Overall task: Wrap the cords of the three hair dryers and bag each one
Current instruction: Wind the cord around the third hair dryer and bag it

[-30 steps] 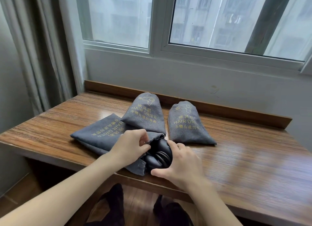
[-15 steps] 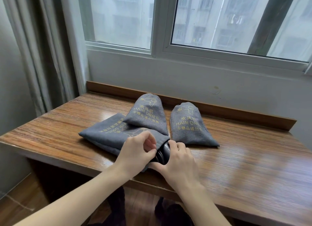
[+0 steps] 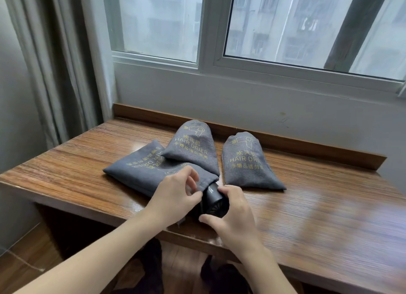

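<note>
Between the two hands: a black hair dryer (image 3: 214, 202) sticks out of the mouth of a grey bag (image 3: 145, 169), its vented end facing the near desk edge.
Left hand (image 3: 175, 197): its grip is pinched on the bag's mouth hem, just left of the dryer.
Right hand (image 3: 232, 214): fingers and thumb curl round the dryer's round body, clamped on it from the right side.
Third bag: lies flat on the desk (image 3: 318, 206), stretching away to the left beyond the left hand, gold lettering on top.
Beyond both hands: a filled middle bag (image 3: 193, 149) overlaps the third bag's far edge; "HAIR DRIER" is printed on it.
Beyond the right hand: another filled right bag (image 3: 247, 162) sits just beside the middle one, apart from the dryer.
Behind all: a window (image 3: 263, 30) and, on the left, a curtain (image 3: 55, 63).
</note>
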The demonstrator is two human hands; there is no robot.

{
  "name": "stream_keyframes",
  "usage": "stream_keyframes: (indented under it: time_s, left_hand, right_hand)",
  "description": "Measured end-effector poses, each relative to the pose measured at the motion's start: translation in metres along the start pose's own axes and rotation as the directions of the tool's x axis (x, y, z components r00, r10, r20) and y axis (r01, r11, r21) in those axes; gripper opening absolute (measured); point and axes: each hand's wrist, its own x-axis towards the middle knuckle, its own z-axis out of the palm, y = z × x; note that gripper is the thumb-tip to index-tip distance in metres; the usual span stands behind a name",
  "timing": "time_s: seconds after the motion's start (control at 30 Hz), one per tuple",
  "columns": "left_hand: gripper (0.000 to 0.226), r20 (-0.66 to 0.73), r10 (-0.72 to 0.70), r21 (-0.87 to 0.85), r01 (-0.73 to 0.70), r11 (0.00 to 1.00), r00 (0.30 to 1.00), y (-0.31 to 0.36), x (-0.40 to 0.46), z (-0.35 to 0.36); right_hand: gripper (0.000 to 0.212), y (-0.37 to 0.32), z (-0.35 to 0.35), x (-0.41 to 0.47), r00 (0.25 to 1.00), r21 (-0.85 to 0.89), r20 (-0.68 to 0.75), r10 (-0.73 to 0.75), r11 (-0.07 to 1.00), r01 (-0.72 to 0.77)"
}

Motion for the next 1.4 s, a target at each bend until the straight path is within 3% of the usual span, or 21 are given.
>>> stream_keyframes:
  time_s: [0.1, 0.17, 0.23, 0.37, 0.47, 0.6, 0.73, 0.83, 0.9, 1.03, 1.23, 1.33, 1.4]
  left_hand:
    - [0.021, 0.063, -0.015, 0.212, 0.002, 0.977, 0.998, 0.007, 0.012, 0.000]
    - [0.013, 0.075, -0.036, 0.253, 0.016, 0.967, 0.997, 0.008, 0.021, -0.003]
    - [0.009, 0.080, -0.009, 0.230, -0.009, 0.973, 0.997, 0.008, 0.028, -0.005]
    - [0.004, 0.153, 0.179, -0.008, -0.180, 0.984, 0.972, 0.018, 0.027, -0.003]
    - [0.007, 0.211, 0.195, -0.033, -0.193, 0.981, 0.958, 0.017, 0.019, -0.005]
    - [0.010, 0.230, 0.161, 0.062, -0.180, 0.982, 0.960, 0.001, 0.005, -0.008]
    - [0.011, 0.154, 0.133, -0.022, -0.131, 0.991, 0.979, 0.001, 0.002, -0.002]
    - [0.007, 0.054, 0.146, 0.206, -0.154, 0.966, 0.988, 0.001, 0.001, 0.001]
    - [0.031, 0.092, 0.072, 0.358, -0.100, 0.928, 0.993, -0.003, -0.003, 0.001]
    - [0.087, 0.221, -0.149, 0.494, 0.021, 0.869, 0.964, -0.014, -0.002, 0.006]
    - [0.094, 0.155, -0.105, 0.502, 0.013, 0.865, 0.982, -0.025, 0.000, 0.007]
    - [0.107, 0.142, -0.114, 0.469, 0.034, 0.882, 0.983, -0.024, -0.003, 0.009]
    - [0.101, 0.141, -0.096, 0.453, 0.022, 0.891, 0.985, -0.021, -0.004, 0.011]
  right_hand:
    - [0.069, -0.001, 0.004, -0.001, 0.997, 0.024, -0.044, -0.070, 0.997, 0.072]
    - [0.068, -0.001, 0.005, -0.002, 0.993, 0.036, -0.058, -0.099, 0.994, 0.101]
    - [0.067, -0.002, 0.005, -0.003, 0.989, 0.043, -0.072, -0.125, 0.991, 0.128]
    - [0.063, -0.006, 0.009, -0.004, 0.979, 0.064, -0.087, -0.183, 0.980, 0.189]
    - [0.062, -0.007, 0.013, -0.002, 0.979, 0.127, -0.172, -0.111, 0.983, 0.134]
    - [0.068, -0.007, 0.015, 0.002, 0.962, 0.252, -0.252, 0.105, 0.967, -0.039]
    - [0.074, -0.014, 0.025, 0.002, 0.975, 0.278, -0.171, 0.145, 0.956, -0.093]
    - [0.078, -0.005, 0.024, 0.003, 0.990, 0.395, -0.008, 0.144, 0.910, -0.129]
    - [0.064, 0.005, 0.016, 0.006, 0.977, 0.482, 0.129, 0.171, 0.850, -0.212]
    - [0.056, 0.022, 0.011, 0.022, 0.960, 0.312, 0.169, 0.223, 0.912, -0.267]
    - [0.031, 0.025, 0.020, 0.041, 0.957, 0.270, 0.227, 0.179, 0.933, -0.239]
    - [0.020, 0.022, 0.026, 0.042, 0.972, 0.259, 0.139, 0.188, 0.941, -0.219]
    - [0.022, 0.018, 0.028, 0.040, 0.971, 0.285, 0.074, 0.225, 0.929, -0.237]
